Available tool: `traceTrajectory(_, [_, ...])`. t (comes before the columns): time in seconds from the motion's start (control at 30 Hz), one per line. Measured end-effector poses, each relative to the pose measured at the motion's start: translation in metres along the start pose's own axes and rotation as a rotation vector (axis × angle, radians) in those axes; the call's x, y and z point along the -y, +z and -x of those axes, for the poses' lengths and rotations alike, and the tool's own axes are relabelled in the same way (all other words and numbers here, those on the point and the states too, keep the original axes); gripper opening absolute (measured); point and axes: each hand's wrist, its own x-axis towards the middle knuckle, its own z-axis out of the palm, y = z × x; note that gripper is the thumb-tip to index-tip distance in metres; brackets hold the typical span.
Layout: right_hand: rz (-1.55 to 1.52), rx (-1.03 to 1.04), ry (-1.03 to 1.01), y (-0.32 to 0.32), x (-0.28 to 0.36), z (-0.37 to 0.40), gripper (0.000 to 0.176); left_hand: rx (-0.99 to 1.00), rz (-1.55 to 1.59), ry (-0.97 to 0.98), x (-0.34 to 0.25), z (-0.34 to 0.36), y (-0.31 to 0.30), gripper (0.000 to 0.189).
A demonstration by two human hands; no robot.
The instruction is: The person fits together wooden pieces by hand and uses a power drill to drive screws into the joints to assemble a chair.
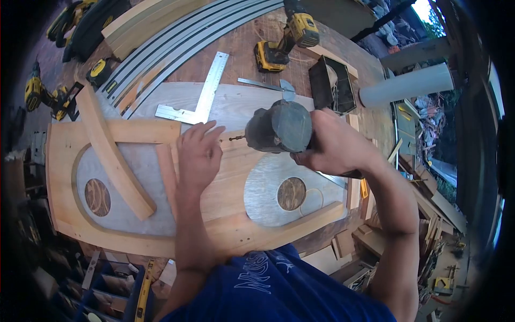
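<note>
Dark-grey, round-backed drill [279, 127] sits in right hand [335, 145].

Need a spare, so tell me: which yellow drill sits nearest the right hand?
The yellow drill at the top, beside the black box. The other yellow drill lies far left, beyond the flat left hand; the right hand grips a dark drill.

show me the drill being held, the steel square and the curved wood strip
drill [279, 127]: head view, on the dark rear of its body
steel square [213, 80]: head view, on its long arm
curved wood strip [114, 158]: head view, midway along its length
</note>
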Motion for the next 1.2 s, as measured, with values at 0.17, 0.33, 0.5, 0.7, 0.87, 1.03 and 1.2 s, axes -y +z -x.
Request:
traceTrajectory(0.17, [-0.096,0.050,0.059,-0.001,-0.012,-0.004,0.028,0.164,-0.156,0.090,0.002,0.003,0.014,0.037])
traceTrajectory(0.33, [-0.128,0.035,0.059,0.002,-0.024,-0.005,0.027,0.208,-0.123,0.046,0.001,0.000,0.011,0.038])
traceTrajectory(0.5, [-0.138,-0.016,-0.030,0.011,-0.034,-0.002,0.026,0.235,-0.111,0.042,0.000,-0.002,0.009,0.037])
traceTrajectory(0.7, [0.010,0.035,-0.107,0.003,-0.016,-0.001,0.029,0.203,-0.096,0.038,0.000,-0.004,0.008,0.037])
traceTrajectory(0.87, [0.135,0.125,-0.117,-0.019,0.012,-0.027,0.027,0.349,-0.036,-0.260,0.014,-0.022,-0.005,0.029])
traceTrajectory(1.03, [0.142,0.025,-0.169,-0.014,0.015,-0.033,0.014,0.223,-0.416,-0.153,0.011,-0.021,0.000,0.032])
traceTrajectory(1.2, [0.184,0.009,-0.140,-0.017,0.023,-0.028,0.016,0.142,-0.439,-0.096,0.009,-0.019,0.002,0.033])
